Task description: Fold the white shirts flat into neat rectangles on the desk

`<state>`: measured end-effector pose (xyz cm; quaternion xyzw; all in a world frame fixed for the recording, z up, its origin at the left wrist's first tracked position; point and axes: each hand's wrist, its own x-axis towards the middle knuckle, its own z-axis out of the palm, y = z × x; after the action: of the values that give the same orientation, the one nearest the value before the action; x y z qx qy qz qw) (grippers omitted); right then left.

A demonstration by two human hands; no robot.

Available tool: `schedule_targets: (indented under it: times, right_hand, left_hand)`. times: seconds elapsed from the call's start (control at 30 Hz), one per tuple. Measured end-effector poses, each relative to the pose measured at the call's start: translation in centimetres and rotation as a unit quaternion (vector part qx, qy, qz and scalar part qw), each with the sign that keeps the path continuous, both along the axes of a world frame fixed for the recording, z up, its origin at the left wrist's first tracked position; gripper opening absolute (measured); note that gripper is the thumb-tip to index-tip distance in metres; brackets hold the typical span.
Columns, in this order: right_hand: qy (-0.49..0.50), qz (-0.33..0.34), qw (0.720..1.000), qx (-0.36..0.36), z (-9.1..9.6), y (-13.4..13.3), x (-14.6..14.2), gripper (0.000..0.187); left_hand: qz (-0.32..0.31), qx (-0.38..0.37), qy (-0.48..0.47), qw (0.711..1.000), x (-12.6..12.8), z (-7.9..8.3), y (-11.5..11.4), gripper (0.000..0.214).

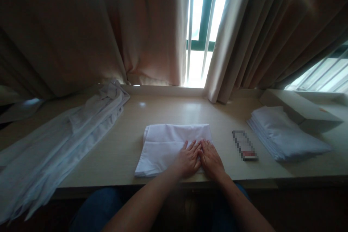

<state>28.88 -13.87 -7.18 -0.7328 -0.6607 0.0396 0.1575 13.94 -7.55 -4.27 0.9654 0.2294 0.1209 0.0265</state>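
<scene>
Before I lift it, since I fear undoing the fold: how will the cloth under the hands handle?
Probably floppy: the cloth lies thin and flat, so it would likely sag and unfold unless supported. Likely light, being a few thin layers. It may slide easily on the smooth table.

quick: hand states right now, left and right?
Left hand: open, flat on the white cloth.
Right hand: open, flat on the same cloth, touching the left.
</scene>
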Motion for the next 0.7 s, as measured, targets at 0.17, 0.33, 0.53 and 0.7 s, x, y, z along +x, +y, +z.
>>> schedule_targets:
  times: [0.17, 0.33, 0.53, 0.7]
  right_hand:
    - [-0.023, -0.025, 0.999, -0.012, 0.5, 0.1, -0.6, 0.067]
    - [-0.033, -0.031, 0.999, -0.025, 0.4, -0.1, -0.9, 0.067]
    - [-0.048, -0.031, 0.997, -0.044, 0.4, 0.0, -1.1, 0.068]
    - [-0.052, -0.034, 0.996, -0.059, 0.1, 0.1, -1.3, 0.068]
  left_hand:
    - [0.116, 0.016, 0.024, 0.993, -6.4, -0.8, 1.2, 0.063]
    - [0.239, 0.007, 0.066, 0.969, -17.5, -2.0, 2.6, 0.066]
    - [0.259, 0.01, 0.055, 0.964, -21.1, -2.2, 2.4, 0.069]
    - [0.268, -0.012, 0.046, 0.962, -20.4, -1.4, 1.9, 0.068]
